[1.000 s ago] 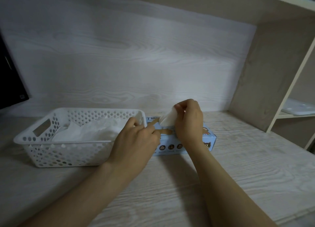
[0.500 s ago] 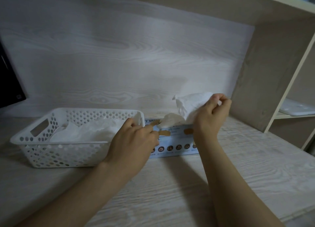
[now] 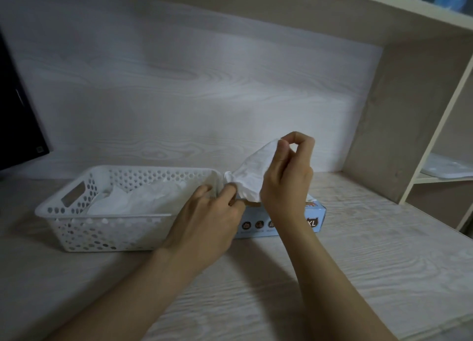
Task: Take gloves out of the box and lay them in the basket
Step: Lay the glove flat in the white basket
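Note:
A light blue glove box [image 3: 316, 219] lies on the wooden desk, right beside a white perforated basket [image 3: 102, 229]. Several thin white gloves [image 3: 143, 198] lie crumpled inside the basket. My right hand [image 3: 286, 182] pinches the top of a white glove [image 3: 252, 170] between thumb and forefinger, held above the box. My left hand [image 3: 204, 220] pinches the lower end of the same glove at the box's left end, next to the basket's right wall. Most of the box top is hidden behind my hands.
A dark monitor [image 3: 18, 115] stands at the far left. A shelf unit's side panel [image 3: 399, 115] rises on the right, with a white flat object [image 3: 448, 168] on a lower shelf. A pale wood-grain back wall stands behind the desk.
My right hand pulled the glove up out of the box, swung right, then came back left over the box. My left hand now pinches the glove's lower end.

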A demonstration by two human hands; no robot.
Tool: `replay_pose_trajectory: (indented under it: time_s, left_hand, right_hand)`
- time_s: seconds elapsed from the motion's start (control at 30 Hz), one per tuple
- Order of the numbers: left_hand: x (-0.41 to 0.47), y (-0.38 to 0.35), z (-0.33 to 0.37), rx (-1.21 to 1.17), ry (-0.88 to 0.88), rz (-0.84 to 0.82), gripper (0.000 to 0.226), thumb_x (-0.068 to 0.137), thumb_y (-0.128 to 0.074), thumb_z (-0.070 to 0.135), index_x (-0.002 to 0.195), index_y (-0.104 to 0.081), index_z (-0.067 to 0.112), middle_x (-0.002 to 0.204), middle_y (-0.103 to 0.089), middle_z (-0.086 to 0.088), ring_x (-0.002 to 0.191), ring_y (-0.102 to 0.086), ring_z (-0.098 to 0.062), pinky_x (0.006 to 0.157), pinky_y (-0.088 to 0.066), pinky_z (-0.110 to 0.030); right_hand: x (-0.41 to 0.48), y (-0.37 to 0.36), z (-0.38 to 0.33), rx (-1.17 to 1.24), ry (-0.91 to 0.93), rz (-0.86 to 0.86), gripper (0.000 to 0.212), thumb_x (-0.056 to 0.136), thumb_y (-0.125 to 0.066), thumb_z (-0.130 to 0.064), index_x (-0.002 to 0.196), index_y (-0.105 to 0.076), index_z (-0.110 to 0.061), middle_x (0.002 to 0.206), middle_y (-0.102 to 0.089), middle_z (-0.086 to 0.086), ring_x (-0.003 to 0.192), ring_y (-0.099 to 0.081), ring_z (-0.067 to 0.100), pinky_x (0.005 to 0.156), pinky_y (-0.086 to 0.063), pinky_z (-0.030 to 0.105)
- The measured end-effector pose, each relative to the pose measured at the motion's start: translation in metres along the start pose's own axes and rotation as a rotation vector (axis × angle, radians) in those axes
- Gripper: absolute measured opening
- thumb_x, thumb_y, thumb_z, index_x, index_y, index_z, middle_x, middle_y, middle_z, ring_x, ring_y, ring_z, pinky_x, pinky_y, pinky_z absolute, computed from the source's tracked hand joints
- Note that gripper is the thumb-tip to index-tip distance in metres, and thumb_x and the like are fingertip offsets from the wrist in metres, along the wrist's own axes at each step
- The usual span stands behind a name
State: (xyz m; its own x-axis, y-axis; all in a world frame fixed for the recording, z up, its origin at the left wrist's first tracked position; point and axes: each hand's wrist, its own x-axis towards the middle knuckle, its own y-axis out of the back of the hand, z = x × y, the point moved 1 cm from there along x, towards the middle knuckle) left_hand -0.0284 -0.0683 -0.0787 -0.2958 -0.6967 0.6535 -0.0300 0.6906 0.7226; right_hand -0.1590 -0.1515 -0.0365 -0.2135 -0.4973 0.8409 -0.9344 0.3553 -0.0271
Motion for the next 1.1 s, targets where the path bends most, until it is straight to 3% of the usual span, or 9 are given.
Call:
replay_pose_trajectory:
  time_s: [0.13, 0.23, 0.37, 0.53, 0.7, 0.77, 0.87, 0.97, 1.1]
  left_hand:
    - [-0.007, 0.026, -0.001, -0.156, 0.056, 0.115, 0.014, 0.077, -0.073, 0.023, 0.083, -0.061, 0.018, 0.099, -0.057, 0.0, 0.057, -0.05, -0.017, 0.056, -0.035, -0.024]
    - [-0.011, 0.038, -0.006, -0.246, 0.187, 0.21, 0.016, 0.089, -0.058, 0.038, 0.083, -0.053, 0.024, 0.087, -0.056, 0.011, 0.055, -0.047, -0.013, 0.05, -0.039, -0.027]
    - [-0.008, 0.044, -0.02, -0.473, 0.484, 0.209, 0.041, 0.099, -0.036, 0.064, 0.088, -0.058, 0.032, 0.077, -0.069, 0.016, 0.07, -0.067, -0.009, 0.064, -0.056, -0.035]
    - [-0.007, 0.041, -0.031, -0.634, 0.639, 0.075, 0.066, 0.095, -0.025, 0.082, 0.112, -0.067, 0.035, 0.072, -0.071, 0.013, 0.077, -0.068, -0.008, 0.078, -0.057, -0.039]
    - [-0.004, 0.051, -0.032, -0.893, 0.663, 0.147, 0.022, 0.1, -0.063, 0.042, 0.114, -0.075, 0.03, 0.075, -0.074, 0.008, 0.065, -0.067, -0.002, 0.059, -0.053, -0.026]
    - [-0.004, 0.054, -0.035, -0.994, 0.656, 0.206, 0.013, 0.098, -0.071, 0.025, 0.106, -0.079, 0.031, 0.089, -0.078, 0.013, 0.082, -0.074, -0.004, 0.074, -0.062, -0.031]
    - [-0.007, 0.055, -0.041, -1.094, 0.685, 0.321, 0.018, 0.098, -0.072, 0.015, 0.104, -0.078, 0.032, 0.1, -0.079, 0.013, 0.096, -0.075, -0.009, 0.087, -0.063, -0.042]
    - [-0.009, 0.054, -0.05, -1.122, 0.721, 0.416, 0.022, 0.098, -0.071, 0.011, 0.101, -0.076, 0.033, 0.102, -0.076, 0.01, 0.099, -0.074, -0.014, 0.082, -0.064, -0.048]
    - [-0.01, 0.056, -0.055, -1.212, 0.734, 0.426, 0.026, 0.095, -0.074, 0.006, 0.096, -0.074, 0.032, 0.102, -0.076, 0.006, 0.096, -0.075, -0.019, 0.076, -0.064, -0.043]
  right_hand:
    - [-0.007, -0.004, -0.002, -0.014, -0.013, -0.091, 0.013, 0.114, -0.039, -0.024, 0.112, -0.047, -0.014, 0.054, -0.038, -0.013, 0.042, -0.036, 0.012, 0.045, -0.029, 0.039]
    - [-0.01, -0.006, -0.004, -0.016, 0.007, -0.109, 0.011, 0.114, -0.039, -0.025, 0.11, -0.045, -0.018, 0.053, -0.037, -0.013, 0.042, -0.038, 0.012, 0.045, -0.026, 0.032]
    - [-0.014, -0.005, -0.014, -0.016, 0.062, -0.102, 0.004, 0.113, -0.035, -0.027, 0.111, -0.038, -0.027, 0.062, -0.041, -0.014, 0.048, -0.045, 0.009, 0.049, -0.026, 0.017]
    - [-0.023, -0.005, -0.028, 0.09, 0.136, -0.107, 0.007, 0.109, -0.03, -0.033, 0.111, -0.035, -0.028, 0.067, -0.042, -0.016, 0.055, -0.051, 0.003, 0.051, -0.032, 0.01]
    - [-0.028, -0.009, -0.028, 0.179, 0.186, -0.186, 0.007, 0.109, -0.033, -0.027, 0.113, -0.036, -0.032, 0.093, -0.063, 0.002, 0.076, -0.063, 0.011, 0.06, -0.05, 0.029]
    - [-0.03, -0.009, -0.027, 0.17, 0.175, -0.21, 0.008, 0.108, -0.034, -0.027, 0.113, -0.036, -0.033, 0.098, -0.065, 0.007, 0.079, -0.064, 0.015, 0.062, -0.05, 0.03]
    - [-0.029, -0.004, -0.03, 0.165, 0.219, -0.209, 0.004, 0.105, -0.041, -0.019, 0.107, -0.043, -0.022, 0.082, -0.061, 0.001, 0.064, -0.056, 0.013, 0.055, -0.04, 0.021]
    - [-0.026, 0.001, -0.03, 0.269, 0.192, -0.23, 0.014, 0.092, -0.047, -0.015, 0.081, -0.052, -0.009, 0.063, -0.053, -0.002, 0.051, -0.048, 0.019, 0.047, -0.036, 0.04]
    - [-0.025, -0.002, -0.034, 0.469, -0.074, -0.373, 0.032, 0.089, -0.056, -0.028, 0.073, -0.07, -0.004, 0.058, -0.062, 0.013, 0.044, -0.057, 0.034, 0.04, -0.043, 0.044]
